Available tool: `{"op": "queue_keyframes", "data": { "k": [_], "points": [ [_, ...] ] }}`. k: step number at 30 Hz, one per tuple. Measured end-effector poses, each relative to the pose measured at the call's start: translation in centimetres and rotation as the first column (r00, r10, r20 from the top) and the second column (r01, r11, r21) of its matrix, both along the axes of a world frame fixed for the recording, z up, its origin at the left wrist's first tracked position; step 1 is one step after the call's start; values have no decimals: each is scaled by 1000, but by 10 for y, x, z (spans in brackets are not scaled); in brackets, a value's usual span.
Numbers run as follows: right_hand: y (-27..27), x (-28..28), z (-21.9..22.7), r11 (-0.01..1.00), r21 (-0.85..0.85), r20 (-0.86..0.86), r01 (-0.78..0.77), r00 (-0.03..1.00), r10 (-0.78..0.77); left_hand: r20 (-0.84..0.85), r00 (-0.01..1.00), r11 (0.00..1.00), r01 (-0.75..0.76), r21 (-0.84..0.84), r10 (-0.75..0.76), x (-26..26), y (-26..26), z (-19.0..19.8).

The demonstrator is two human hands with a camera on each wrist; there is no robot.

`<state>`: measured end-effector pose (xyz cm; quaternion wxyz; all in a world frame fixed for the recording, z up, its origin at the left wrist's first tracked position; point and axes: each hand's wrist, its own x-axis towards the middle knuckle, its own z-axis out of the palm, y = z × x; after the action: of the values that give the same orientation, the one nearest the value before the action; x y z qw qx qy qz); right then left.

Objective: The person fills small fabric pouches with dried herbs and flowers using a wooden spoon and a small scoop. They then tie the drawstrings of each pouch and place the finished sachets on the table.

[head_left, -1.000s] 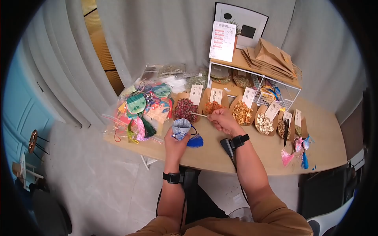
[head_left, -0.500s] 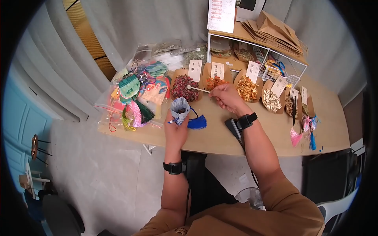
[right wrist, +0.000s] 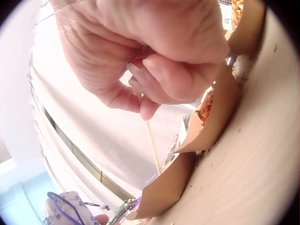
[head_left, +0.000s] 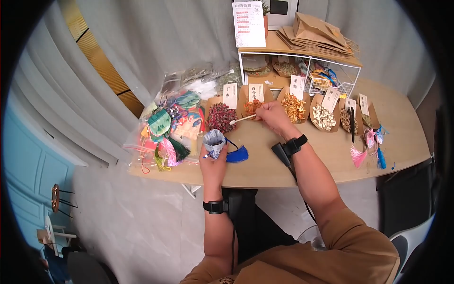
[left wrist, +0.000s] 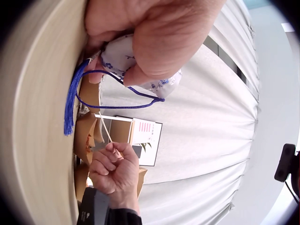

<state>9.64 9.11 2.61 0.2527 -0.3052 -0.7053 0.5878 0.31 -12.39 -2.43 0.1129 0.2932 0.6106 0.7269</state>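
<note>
My left hand (head_left: 213, 169) holds a small white fabric pouch (head_left: 214, 144) with blue flowers, its mouth spread upward. A blue cord and a blue tassel (head_left: 238, 154) hang beside it; the left wrist view shows the cord (left wrist: 126, 106) looped below the pouch. My right hand (head_left: 276, 116) pinches the thin handle of a small pale spoon (head_left: 242, 119), fingers curled in. The spoon's head overlaps the near right edge of the dried dark-red flower buds (head_left: 220, 118), to the right of and beyond the pouch. What the spoon carries is too small to make out.
Paper trays of orange petals (head_left: 252, 109), yellow pieces (head_left: 294, 108) and white slices (head_left: 324, 118) line the table, each with a label card. At left lies a plastic bag of colourful tasselled pouches (head_left: 160, 122). Behind stands a small shelf (head_left: 279, 48) with paper bags (head_left: 318, 35).
The spoon has come out of the flower buds and drawn toward me, to their near edge. My left hand keeps its grip on the pouch. The head view has shifted.
</note>
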Motion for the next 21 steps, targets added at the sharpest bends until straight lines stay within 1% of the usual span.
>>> {"op": "queue_keyframes", "data": {
  "k": [1, 4, 7, 10, 13, 16, 18, 21],
  "points": [
    [0, -1, -3, 999, 39, -3, 15, 1000, -15, -9, 1000, 1000, -1, -2, 1, -1, 0, -1],
    [0, -2, -9, 993, 96, 46, -72, 997, 68, -48, 999, 1000, -16, -4, 15, 1, 1, 1],
    [2, -4, -14, 991, 19, 74, -129, 989, 127, -69, 997, 999, -32, -26, 30, 4, 0, 6],
    [-3, -3, -7, 986, -38, 119, -164, 979, 168, -60, 998, 999, -30, -30, 28, 7, -1, 10],
    [-10, -2, -1, 966, -143, 92, -215, 969, 229, -62, 998, 999, -25, -28, 23, 7, -1, 12],
    [-12, -4, -3, 954, -173, 94, -243, 960, 262, -66, 997, 999, -28, -45, 25, 9, -1, 13],
    [-10, -6, -6, 957, -173, 117, -233, 960, 255, -78, 997, 997, -31, -65, 26, 7, -1, 11],
    [-11, -5, -5, 953, -201, 121, -226, 960, 253, -57, 998, 999, -4, -38, 2, 8, -1, 13]
  ]
}}
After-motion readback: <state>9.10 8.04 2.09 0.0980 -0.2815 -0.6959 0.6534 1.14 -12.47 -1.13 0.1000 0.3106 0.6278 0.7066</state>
